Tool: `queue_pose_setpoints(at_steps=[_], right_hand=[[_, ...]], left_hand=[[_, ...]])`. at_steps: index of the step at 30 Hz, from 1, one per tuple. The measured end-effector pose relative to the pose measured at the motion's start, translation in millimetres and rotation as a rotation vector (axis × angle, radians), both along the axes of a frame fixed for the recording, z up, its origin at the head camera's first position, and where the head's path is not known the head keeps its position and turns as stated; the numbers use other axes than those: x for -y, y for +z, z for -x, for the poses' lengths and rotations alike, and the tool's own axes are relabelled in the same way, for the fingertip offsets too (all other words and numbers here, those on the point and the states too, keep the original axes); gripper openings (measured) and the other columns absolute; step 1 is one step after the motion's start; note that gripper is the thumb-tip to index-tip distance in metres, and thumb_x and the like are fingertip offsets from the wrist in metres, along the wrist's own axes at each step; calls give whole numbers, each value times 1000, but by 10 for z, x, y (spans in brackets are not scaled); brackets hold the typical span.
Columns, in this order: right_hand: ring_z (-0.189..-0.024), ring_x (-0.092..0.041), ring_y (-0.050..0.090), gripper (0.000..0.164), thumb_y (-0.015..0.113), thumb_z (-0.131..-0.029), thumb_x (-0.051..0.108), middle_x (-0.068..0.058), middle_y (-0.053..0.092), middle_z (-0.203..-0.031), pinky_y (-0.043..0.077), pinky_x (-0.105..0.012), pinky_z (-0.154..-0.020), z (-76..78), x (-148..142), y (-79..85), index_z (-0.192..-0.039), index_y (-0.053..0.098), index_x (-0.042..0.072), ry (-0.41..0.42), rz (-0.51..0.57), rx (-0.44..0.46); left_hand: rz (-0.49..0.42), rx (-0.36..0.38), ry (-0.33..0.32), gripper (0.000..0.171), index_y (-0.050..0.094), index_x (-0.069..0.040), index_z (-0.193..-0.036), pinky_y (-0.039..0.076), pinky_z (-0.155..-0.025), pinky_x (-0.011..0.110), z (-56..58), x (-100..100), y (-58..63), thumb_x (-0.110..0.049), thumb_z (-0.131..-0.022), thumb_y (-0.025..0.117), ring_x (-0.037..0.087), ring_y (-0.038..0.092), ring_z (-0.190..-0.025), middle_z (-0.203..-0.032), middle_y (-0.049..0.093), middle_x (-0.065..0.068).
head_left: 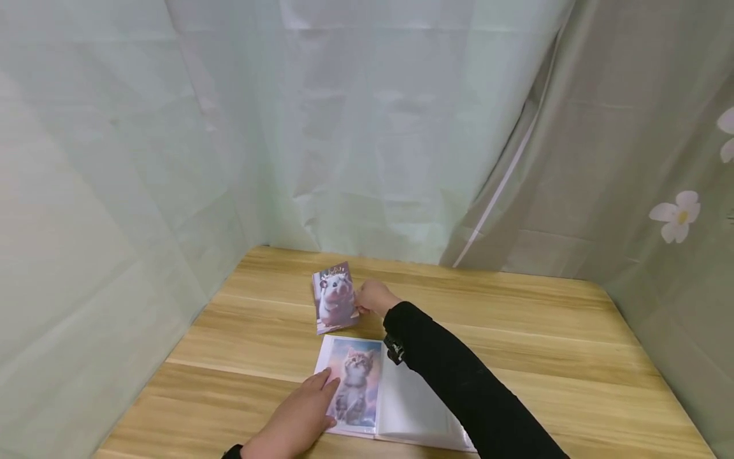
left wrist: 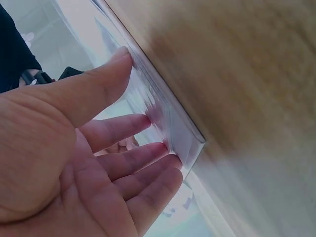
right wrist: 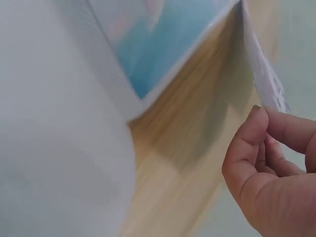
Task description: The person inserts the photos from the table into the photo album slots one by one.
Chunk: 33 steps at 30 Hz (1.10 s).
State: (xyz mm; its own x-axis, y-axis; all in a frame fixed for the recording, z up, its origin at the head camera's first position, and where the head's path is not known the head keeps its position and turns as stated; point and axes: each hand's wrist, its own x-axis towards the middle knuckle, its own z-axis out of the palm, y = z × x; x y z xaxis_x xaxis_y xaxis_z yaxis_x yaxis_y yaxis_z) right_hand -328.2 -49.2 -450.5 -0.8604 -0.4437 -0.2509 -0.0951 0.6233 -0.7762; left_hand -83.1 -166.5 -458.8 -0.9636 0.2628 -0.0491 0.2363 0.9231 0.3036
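Observation:
An album (head_left: pixel 410 401) lies spread out near the table's front, with a kitten picture (head_left: pixel 355 386) on its left page and a plain, pale right page. My left hand (head_left: pixel 304 411) rests at the left edge of that picture page, fingers extended; the left wrist view shows the fingertips against the album's pages (left wrist: pixel 175 116). Beyond the album is a picture card (head_left: pixel 335 296) with a white, mouse-like animal on it. Thumb and forefinger of my right hand (head_left: pixel 375 298) pinch its right edge. From the right wrist, the card (right wrist: pixel 264 64) appears edge-on, tilted up over the wood.
The wooden table (head_left: pixel 516 331) extends on both sides of the album. Pale curtains (head_left: pixel 373 127) hang behind and to the left, and a grey-green flowered curtain (head_left: pixel 602 159) hangs on the right. My right forearm's black sleeve (head_left: pixel 470 382) crosses over the album's right page.

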Motion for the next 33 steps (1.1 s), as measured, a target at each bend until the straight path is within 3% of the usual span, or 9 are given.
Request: queue_pose_setpoints(at_steps=[7,14,18,25,29,33], right_hand=[[-54,-15,38,38,59,-97,-4,0,37,-59,36,-32,-62,51,-294,102,-64,42,6,-3,290,229],[-62,-13,48,25,55,-97,-7,-2,47,-69,44,-26,-65,52,-673,73,-74,49,0,-34,402,333],[-66,-13,52,22,54,-97,-8,-3,52,-74,48,-23,-66,21,-820,61,-77,52,0,-91,445,375],[-68,-13,58,18,58,-96,-7,-5,59,-78,53,-21,-64,-23,-1005,6,-81,56,1,-172,453,395],[-67,-13,60,12,59,-95,-8,-6,61,-77,54,-21,-63,-72,-1106,-37,-85,59,-1,-217,475,408],[-67,-12,59,8,59,-95,-8,-6,62,-77,54,-20,-63,-126,-1177,-87,-89,60,-3,-244,510,433]], left_hand=[[5,-13,-4,62,58,9,-132,45,-102,55,-14,-22,25,-20,-82,82,44,50,-128,-141,50,30],[24,32,11,66,57,9,-134,47,-100,54,-53,-34,44,-27,-84,80,42,51,-129,-144,47,30],[66,-9,-4,66,58,11,-131,47,-102,51,-57,-91,81,-32,-86,78,40,50,-131,-143,49,29],[98,-107,-137,69,55,7,-136,50,-101,43,69,-396,145,-39,-89,74,33,55,-127,-142,52,23],[119,-88,-215,73,50,2,-144,47,-105,37,194,-607,108,-49,-93,67,28,51,-133,-149,47,20],[142,-64,-249,78,45,-2,-149,46,-106,36,301,-747,56,-56,-95,59,27,47,-137,-154,40,19]])
